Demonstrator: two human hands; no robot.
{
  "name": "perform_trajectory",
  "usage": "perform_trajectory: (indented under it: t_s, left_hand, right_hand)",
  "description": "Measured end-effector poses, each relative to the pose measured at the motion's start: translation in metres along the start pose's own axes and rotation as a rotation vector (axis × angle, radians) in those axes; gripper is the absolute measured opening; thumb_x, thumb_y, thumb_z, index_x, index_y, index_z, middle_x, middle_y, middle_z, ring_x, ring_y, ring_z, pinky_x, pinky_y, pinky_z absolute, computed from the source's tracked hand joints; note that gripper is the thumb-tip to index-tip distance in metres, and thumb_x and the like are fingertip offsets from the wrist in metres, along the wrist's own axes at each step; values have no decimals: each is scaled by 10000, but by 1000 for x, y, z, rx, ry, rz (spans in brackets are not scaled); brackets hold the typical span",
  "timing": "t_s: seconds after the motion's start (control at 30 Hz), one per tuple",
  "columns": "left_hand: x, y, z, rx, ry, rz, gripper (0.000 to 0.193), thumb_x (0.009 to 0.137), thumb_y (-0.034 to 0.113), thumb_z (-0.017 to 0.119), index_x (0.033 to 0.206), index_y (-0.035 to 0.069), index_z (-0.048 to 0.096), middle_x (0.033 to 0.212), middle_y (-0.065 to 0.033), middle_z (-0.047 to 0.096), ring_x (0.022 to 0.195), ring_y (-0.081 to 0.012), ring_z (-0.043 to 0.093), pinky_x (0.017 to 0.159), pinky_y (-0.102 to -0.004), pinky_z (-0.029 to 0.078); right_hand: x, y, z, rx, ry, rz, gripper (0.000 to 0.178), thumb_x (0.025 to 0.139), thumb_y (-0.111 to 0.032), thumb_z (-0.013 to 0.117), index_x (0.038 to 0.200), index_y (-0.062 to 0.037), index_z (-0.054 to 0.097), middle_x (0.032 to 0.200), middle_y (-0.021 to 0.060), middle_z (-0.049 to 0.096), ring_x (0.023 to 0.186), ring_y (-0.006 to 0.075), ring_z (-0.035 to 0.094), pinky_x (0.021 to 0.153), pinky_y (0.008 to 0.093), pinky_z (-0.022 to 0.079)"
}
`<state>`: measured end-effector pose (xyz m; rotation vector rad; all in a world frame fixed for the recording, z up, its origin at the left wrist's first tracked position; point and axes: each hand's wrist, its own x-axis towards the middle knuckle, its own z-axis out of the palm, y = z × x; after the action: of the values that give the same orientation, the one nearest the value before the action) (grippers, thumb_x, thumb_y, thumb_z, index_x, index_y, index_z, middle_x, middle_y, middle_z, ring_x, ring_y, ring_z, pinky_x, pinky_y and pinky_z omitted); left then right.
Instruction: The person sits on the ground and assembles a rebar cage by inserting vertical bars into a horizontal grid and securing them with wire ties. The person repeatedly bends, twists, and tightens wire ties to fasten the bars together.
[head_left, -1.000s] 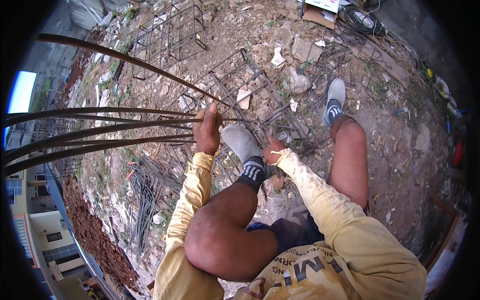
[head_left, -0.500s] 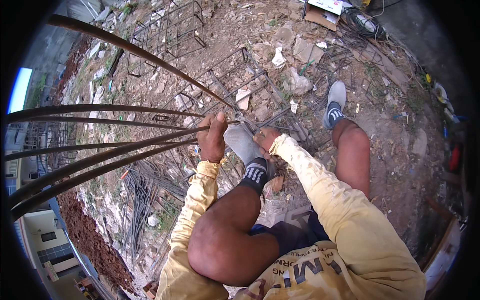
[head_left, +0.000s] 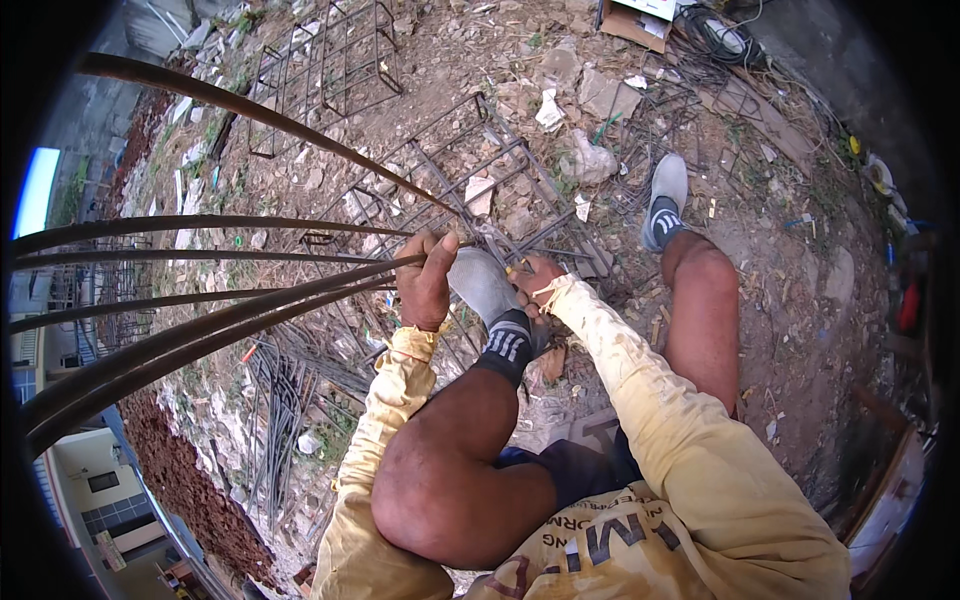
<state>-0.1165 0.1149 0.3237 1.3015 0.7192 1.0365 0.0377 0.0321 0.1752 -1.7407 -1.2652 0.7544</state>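
Note:
Several long, dark steel reinforcing bars point(head_left: 230, 329) come in from the left and converge in front of me. My left hand point(head_left: 427, 278) is closed around one of the lower bars, near their meeting point, thumb pointing up. Just to its right, my right hand point(head_left: 537, 281) is closed, with its fingers pinched close to the bar ends. A thin metal piece shows at its fingertips, too small to name. Below and between both hands is my grey shoe point(head_left: 479, 282). Under the bars, a welded-looking or tied bar frame point(head_left: 470, 165) lies on the ground.
Another bar cage point(head_left: 330, 70) lies at the far left. Thin rods point(head_left: 275, 425) are heaped at lower left. Rubble, including a pale lump point(head_left: 588, 158), covers the soil. A cardboard box point(head_left: 637, 24) and coiled black cable point(head_left: 722, 42) lie at the far right.
Both hands stay in nearly the same place; the right hand's fingers have turned slightly. The bars' left ends sit a little differently in view, and the whole scene has shifted slightly.

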Motion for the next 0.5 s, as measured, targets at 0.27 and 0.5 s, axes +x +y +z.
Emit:
perform_trajectory:
  t_s: [0.27,0.5]
  left_hand:
    - [-1,-1,1,-48,52,-25,339,910,128,572,657,128,347,615,36,323,608,-88,302,567,-267,265]
    - [0,7,8,-20,65,-66,335,890,129,586,651,124,352,578,31,311,608,-103,315,595,-263,275]
  right_hand:
    - [-19,9,-47,349,10,537,443,882,-217,606,1283,-68,489,879,105,656,537,204,635,498,322,516]
    - [2,35,-45,344,-214,324,514,848,-152,624,1342,-136,483,897,83,641,694,149,600,589,298,514]
